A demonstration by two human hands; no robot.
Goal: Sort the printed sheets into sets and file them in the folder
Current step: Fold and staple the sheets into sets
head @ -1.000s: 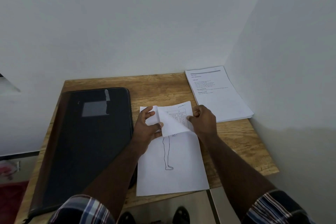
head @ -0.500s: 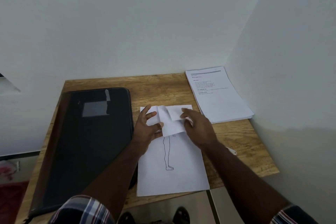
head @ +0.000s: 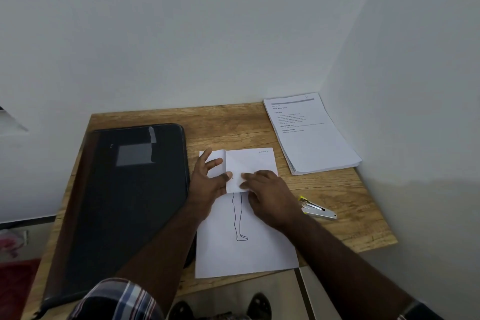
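Sorting step, head view only: one set of sheets [head: 244,247] lies on the desk [head: 337,189] in front of the person, top sheet showing a leg outline, with its upper part folded back on itself into a flap [head: 250,166] at 12 o'clock of the set. Left hand [head: 207,184] rests at the flap's 9 o'clock edge, fingers spread and straight on the paper, thumb pressing the flap's lower left corner. Right hand [head: 267,195] lies flat over the flap's 5 o'clock corner, fingers nearly straight and together, pressing down, not gripping. Both hands hold nothing closed; they pin paper. Black folder [head: 124,189] sits shut at 9 o'clock of the set, just beside it. Remaining stack of printed sheets [head: 309,135] is at 1 o'clock, in the desk's far corner against the wall, apart from the set. Stapler [head: 317,209] lies at 3 o'clock, just beside the right wrist. Judgement: set is being squared or checked at the top corner before binding. Next move likely calls for right hand to reach the stapler while left keeps the corner aligned; filing not yet begun.
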